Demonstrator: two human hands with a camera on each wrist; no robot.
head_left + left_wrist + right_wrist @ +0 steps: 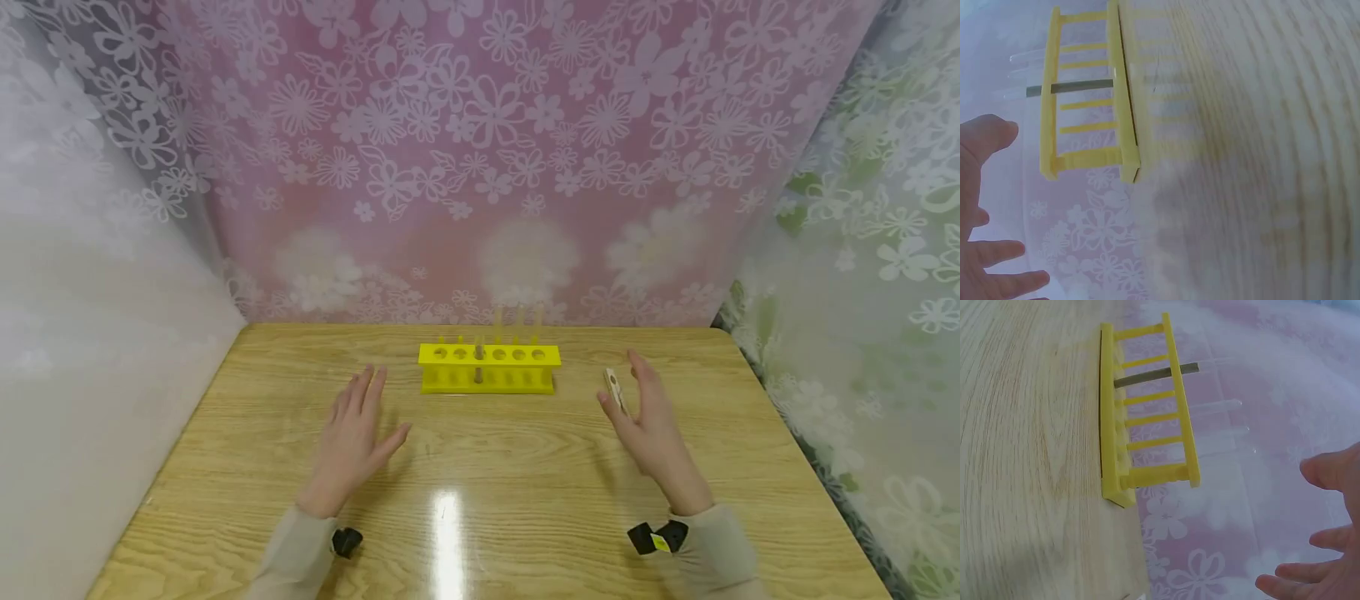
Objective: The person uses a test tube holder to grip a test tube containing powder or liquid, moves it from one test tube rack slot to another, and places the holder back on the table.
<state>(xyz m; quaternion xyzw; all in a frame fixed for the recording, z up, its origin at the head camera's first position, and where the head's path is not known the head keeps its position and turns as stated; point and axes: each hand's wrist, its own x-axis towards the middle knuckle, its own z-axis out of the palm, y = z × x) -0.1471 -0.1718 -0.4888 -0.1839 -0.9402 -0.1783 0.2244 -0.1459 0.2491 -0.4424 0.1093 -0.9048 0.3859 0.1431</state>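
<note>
A yellow test tube rack (487,387) stands upright near the back of the table. In its third hole from the left sits a test tube (1082,87) with a dark grey-green filling. Clear test tubes (520,321) rise behind the right half of the rack. My left hand (347,450) hovers to the rack's left, fingers spread, holding nothing. On the other side, my right hand (654,429) has its thumb and fingers spread apart. A wooden clip (614,387) lies just beyond the right thumb, partly hidden by it.
The wood-grain table (517,483) carries a bright light reflection near its front. A pink flowered curtain (480,192) hangs behind its back edge. White flowered sheets (892,333) flank the table on both sides.
</note>
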